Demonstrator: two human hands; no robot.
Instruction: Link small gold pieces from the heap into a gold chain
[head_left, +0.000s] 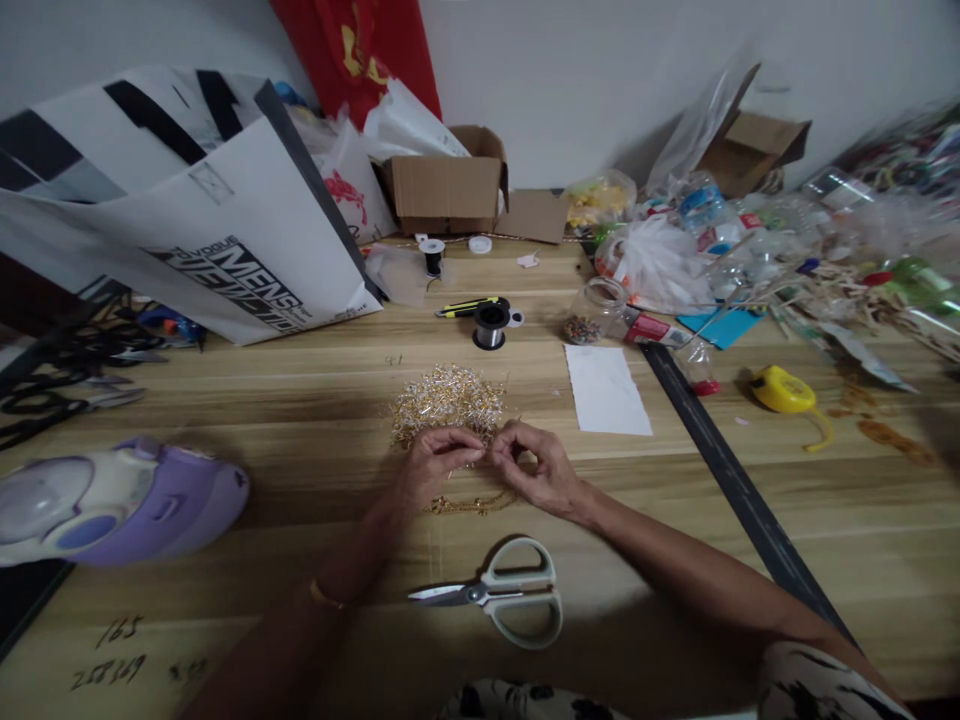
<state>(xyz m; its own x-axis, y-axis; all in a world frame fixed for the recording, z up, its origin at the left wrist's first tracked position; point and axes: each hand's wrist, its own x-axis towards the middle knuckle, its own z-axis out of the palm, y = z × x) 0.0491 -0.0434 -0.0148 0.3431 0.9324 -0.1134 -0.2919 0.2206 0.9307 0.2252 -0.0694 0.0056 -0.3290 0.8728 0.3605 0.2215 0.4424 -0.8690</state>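
A loose heap of gold and silver wire-like strands (448, 400) lies on the wooden table, just beyond both hands. My left hand (442, 458) is closed in a pinch at the heap's near edge. Facing it almost tip to tip, my right hand (536, 465) also pinches with thumb and forefinger. Whatever is between the fingertips is too small to make out. A gold beaded chain (472, 505) lies just below the hands. Closer to me rest scissors (521, 590) with pale handles, their blades pointing left.
Behind the heap stand a spool of silver wire (490, 326) and a yellow cutter knife (469, 307). White paper (607, 390), a jar of beads (596, 310) and a yellow tape measure (784, 390) are at right. A purple iron-like appliance (165, 500) and a large paper bag (247, 230) occupy the left.
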